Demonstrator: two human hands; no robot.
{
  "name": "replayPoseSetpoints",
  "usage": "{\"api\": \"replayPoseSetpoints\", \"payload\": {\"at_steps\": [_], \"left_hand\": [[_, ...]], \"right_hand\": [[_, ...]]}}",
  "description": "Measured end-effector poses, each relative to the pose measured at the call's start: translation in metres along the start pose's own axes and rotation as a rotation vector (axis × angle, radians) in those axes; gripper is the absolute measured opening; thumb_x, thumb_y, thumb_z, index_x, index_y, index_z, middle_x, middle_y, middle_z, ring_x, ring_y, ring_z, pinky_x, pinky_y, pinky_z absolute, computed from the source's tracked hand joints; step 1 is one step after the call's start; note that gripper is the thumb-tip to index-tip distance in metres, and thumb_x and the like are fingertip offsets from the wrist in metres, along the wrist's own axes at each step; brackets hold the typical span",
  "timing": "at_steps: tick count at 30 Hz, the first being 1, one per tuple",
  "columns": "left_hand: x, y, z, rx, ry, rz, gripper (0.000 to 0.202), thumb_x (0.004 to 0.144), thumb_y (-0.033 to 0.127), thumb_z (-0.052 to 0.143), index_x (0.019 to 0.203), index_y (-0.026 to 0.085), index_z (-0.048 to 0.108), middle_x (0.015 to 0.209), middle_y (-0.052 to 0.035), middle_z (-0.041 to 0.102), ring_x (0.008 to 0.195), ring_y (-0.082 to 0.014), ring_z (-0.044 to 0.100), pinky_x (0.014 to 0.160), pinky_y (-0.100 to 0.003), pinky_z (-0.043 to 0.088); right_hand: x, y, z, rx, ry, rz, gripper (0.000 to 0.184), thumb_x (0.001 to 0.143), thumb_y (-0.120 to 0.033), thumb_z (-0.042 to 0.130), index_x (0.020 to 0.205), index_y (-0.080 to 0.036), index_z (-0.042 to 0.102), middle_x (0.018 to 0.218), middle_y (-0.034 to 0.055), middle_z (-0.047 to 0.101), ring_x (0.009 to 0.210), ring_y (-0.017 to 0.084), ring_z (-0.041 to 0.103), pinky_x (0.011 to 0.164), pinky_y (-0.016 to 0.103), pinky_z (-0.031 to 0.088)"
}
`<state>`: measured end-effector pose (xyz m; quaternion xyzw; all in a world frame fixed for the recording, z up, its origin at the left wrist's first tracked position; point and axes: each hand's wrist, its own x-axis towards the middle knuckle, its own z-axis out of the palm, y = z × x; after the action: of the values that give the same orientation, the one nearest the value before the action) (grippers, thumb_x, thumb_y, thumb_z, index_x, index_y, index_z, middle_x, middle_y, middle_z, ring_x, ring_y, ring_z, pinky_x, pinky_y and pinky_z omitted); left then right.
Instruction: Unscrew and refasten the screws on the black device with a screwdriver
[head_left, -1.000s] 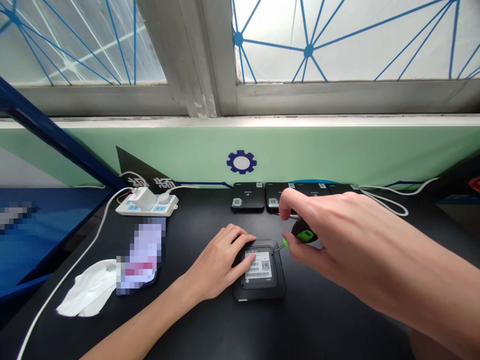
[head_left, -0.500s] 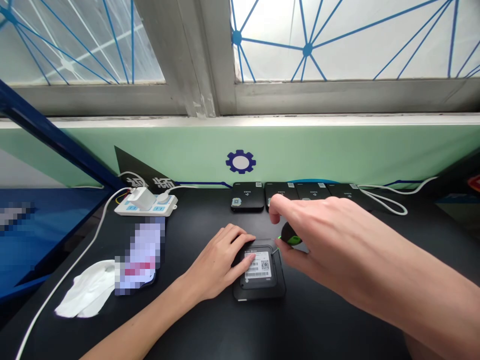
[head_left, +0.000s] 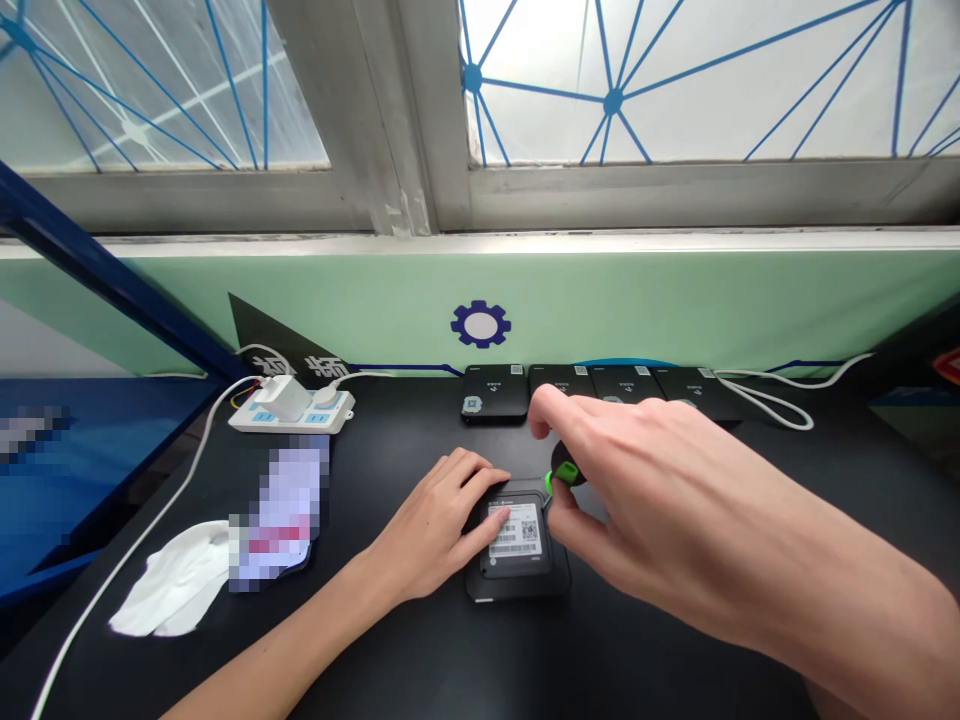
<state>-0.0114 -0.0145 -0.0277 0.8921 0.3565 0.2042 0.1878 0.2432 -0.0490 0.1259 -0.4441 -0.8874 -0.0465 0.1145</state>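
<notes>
A black square device (head_left: 517, 575) lies on the dark table with its labelled side up. My left hand (head_left: 450, 515) grips it from the left, thumb on the white label (head_left: 527, 545) and index finger along the far edge. My right hand (head_left: 637, 480) is closed round the black-and-green handle of a screwdriver (head_left: 566, 472). The screwdriver's thin shaft slants down to the device's far right corner; its tip is hard to make out there.
Several similar black devices (head_left: 495, 393) stand in a row along the wall. At the left are a white power strip (head_left: 330, 412) with plugs, a blurred-out phone (head_left: 281, 515) and a white crumpled item (head_left: 176, 585). White cables (head_left: 780, 405) lie at the back right.
The screwdriver handle has turned in my right fingers, showing its green part differently, and the right hand has shifted slightly left. My left hand and the device stay put.
</notes>
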Motion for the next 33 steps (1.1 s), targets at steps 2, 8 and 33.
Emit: {"api": "replayPoseSetpoints", "payload": {"at_steps": [2, 8, 33], "left_hand": [[-0.0001, 0.0001, 0.0, 0.0, 0.001, 0.004, 0.026, 0.115, 0.037, 0.056, 0.137, 0.024, 0.063, 0.125, -0.0096, 0.069, 0.113, -0.0305, 0.063, 0.1, -0.048, 0.054], [0.0009, 0.0003, 0.0, 0.011, 0.002, -0.004, 0.024, 0.115, 0.037, 0.057, 0.134, 0.024, 0.065, 0.124, -0.0094, 0.069, 0.112, -0.0301, 0.064, 0.099, -0.048, 0.054], [0.0008, 0.001, -0.0007, 0.002, 0.017, 0.001, 0.027, 0.113, 0.037, 0.058, 0.136, 0.025, 0.067, 0.124, -0.0102, 0.07, 0.112, -0.0296, 0.065, 0.097, -0.046, 0.057]], "right_hand": [[0.0001, 0.0012, 0.0014, -0.02, -0.007, 0.035, 0.018, 0.099, -0.024, 0.058, 0.091, -0.028, 0.043, 0.069, -0.0051, 0.05, 0.054, 0.019, 0.042, 0.056, 0.038, 0.027], [-0.0001, 0.0061, 0.0051, -0.065, -0.041, -0.001, 0.023, 0.101, -0.02, 0.063, 0.089, -0.028, 0.044, 0.066, -0.0069, 0.05, 0.05, 0.018, 0.043, 0.056, 0.038, 0.023], [-0.0017, 0.003, 0.0037, -0.069, 0.068, -0.067, 0.013, 0.091, -0.015, 0.059, 0.098, -0.023, 0.053, 0.083, -0.0029, 0.051, 0.063, 0.019, 0.044, 0.057, 0.039, 0.026]]}}
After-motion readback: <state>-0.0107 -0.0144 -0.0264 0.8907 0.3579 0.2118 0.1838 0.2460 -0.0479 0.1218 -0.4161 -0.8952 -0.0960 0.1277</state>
